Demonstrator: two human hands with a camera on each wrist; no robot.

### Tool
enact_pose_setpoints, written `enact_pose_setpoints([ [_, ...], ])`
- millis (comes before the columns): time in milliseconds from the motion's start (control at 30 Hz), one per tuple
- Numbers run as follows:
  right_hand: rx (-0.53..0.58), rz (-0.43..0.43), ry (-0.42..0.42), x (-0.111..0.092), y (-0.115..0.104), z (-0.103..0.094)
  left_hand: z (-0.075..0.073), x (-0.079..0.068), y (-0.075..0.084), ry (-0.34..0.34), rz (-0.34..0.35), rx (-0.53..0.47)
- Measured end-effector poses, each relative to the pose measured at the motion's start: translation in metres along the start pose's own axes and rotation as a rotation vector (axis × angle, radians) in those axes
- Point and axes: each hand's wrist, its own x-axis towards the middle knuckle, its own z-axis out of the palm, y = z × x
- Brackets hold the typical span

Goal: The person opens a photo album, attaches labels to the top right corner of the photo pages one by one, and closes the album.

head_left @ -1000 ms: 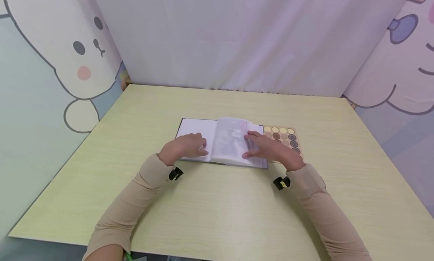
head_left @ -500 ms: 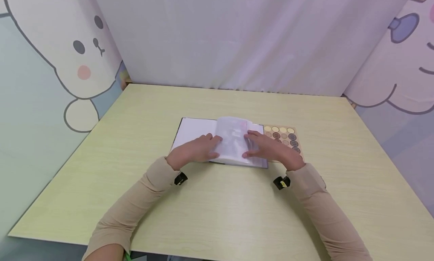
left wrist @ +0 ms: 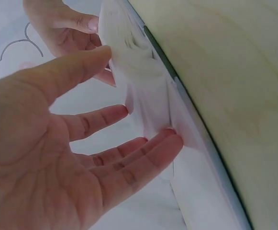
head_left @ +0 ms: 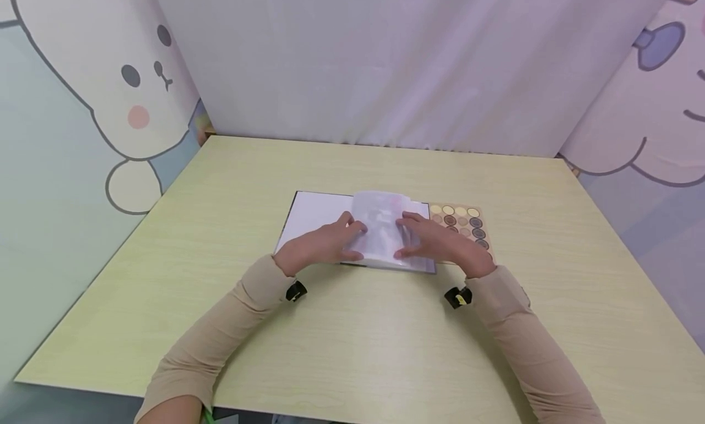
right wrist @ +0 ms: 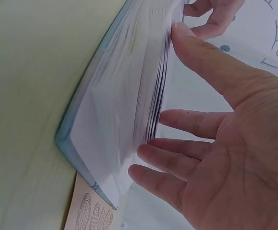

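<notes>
- A wide stretch of pale worktop (head_left: 385, 332) runs from its near edge to the book; the side edges lie well apart from both hands.
- Left hand (head_left: 325, 243): thumb and fingers spread, the tips at the spine side of the raised pages, thumb toward the near end.
- Right hand (head_left: 437, 237): likewise spread, fingertips and thumb against the outer page edges.
- Between them lies the open book (head_left: 380, 231), mid-worktop, its translucent leaves bulging above the right cover.
- Just beside its right edge, a tan board (head_left: 465, 216) with rows of circles sits partly behind the right hand.
- More worktop reaches back to the far edge, where a pale curtain (head_left: 385, 63) hangs.
</notes>
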Motion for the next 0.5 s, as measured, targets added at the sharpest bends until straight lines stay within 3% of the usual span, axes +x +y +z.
enact_pose_setpoints([
  [500, -0.009, 0.014, -0.035, 0.0002, 0.0007, 0.0015, -0.0015, -0.0008, 0.0020, 0.010, -0.004, 0.027],
])
